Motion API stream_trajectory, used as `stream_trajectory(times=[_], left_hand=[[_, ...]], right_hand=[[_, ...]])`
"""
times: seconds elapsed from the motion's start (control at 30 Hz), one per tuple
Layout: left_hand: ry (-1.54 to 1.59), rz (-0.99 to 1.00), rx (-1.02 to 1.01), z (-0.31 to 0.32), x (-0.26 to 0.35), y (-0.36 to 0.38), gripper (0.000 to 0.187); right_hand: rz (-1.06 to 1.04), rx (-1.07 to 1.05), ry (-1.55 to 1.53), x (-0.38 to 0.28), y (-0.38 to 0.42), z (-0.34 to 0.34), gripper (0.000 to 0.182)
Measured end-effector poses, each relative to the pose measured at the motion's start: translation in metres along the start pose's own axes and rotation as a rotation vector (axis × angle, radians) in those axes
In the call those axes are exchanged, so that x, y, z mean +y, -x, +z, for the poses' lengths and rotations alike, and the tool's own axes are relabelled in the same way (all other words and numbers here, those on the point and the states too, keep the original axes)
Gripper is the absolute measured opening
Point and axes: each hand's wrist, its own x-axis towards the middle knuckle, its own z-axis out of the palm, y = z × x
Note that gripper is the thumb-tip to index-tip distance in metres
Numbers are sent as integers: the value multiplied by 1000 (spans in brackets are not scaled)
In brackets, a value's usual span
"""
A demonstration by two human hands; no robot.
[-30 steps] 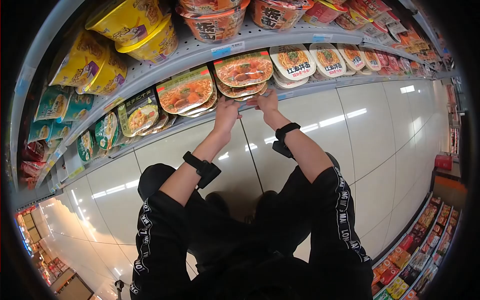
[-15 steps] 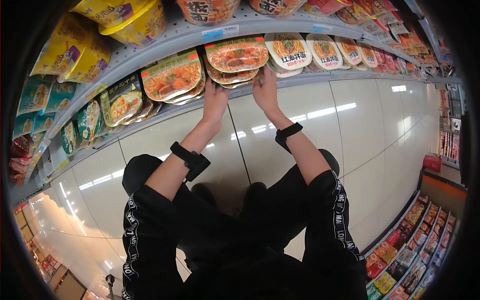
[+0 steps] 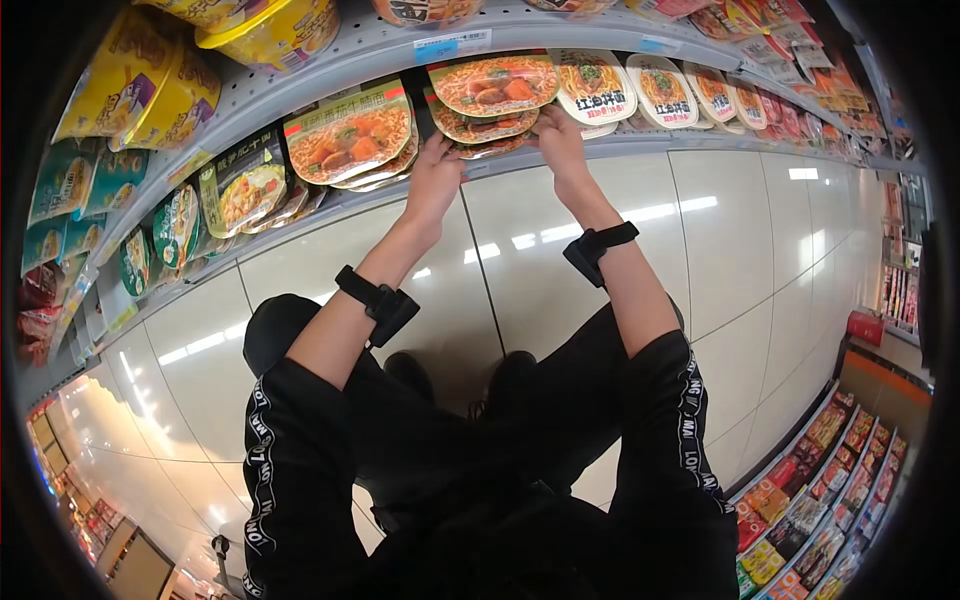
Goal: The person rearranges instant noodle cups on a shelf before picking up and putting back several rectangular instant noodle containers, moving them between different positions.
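Observation:
A stack of instant noodle packs (image 3: 497,85) with orange-red food pictures sits at the front of the lower shelf, between my two hands. My left hand (image 3: 436,182) holds its lower left edge, with the fingertips partly hidden by the packs. At the right edge, my right hand (image 3: 562,150) grips the stack with bent fingers. Close on the left stands a similar pack with a green top (image 3: 348,135). White-lidded noodle packs (image 3: 594,88) stand just right of my right hand.
Above runs a grey shelf edge (image 3: 370,62) with price labels, carrying yellow noodle tubs (image 3: 275,35). Darker packs (image 3: 245,190) fill the lower shelf's left part. Below is a shiny tiled floor (image 3: 730,240). Another product rack (image 3: 820,490) stands behind at the lower right.
The stack between my hands has shifted slightly right and up in view, its packs spreading a little. Both hands have moved right with it, the right hand more.

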Motion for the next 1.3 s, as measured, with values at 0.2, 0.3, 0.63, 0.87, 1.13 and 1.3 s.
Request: stream_trajectory(times=[0.2, 0.3, 0.63, 0.87, 1.13, 1.3], left_hand=[[-24, 65, -18, 3, 7, 3, 56], [-16, 56, -11, 4, 6, 3, 52], [-33, 42, -28, 3, 5, 4, 48], [-313, 277, 151, 13, -9, 1, 64], [-473, 607, 90, 18, 1, 8, 79], [-358, 545, 53, 17, 1, 6, 80]], right_hand=[[-7, -10, 10, -13, 3, -2, 39], [-11, -31, -2, -15, 4, -3, 38], [0, -23, 24, -8, 0, -5, 32], [-61, -15, 15, -17, 6, -2, 38], [-181, -11, 27, -24, 14, 2, 41], [-155, -53, -29, -27, 13, 1, 39]])
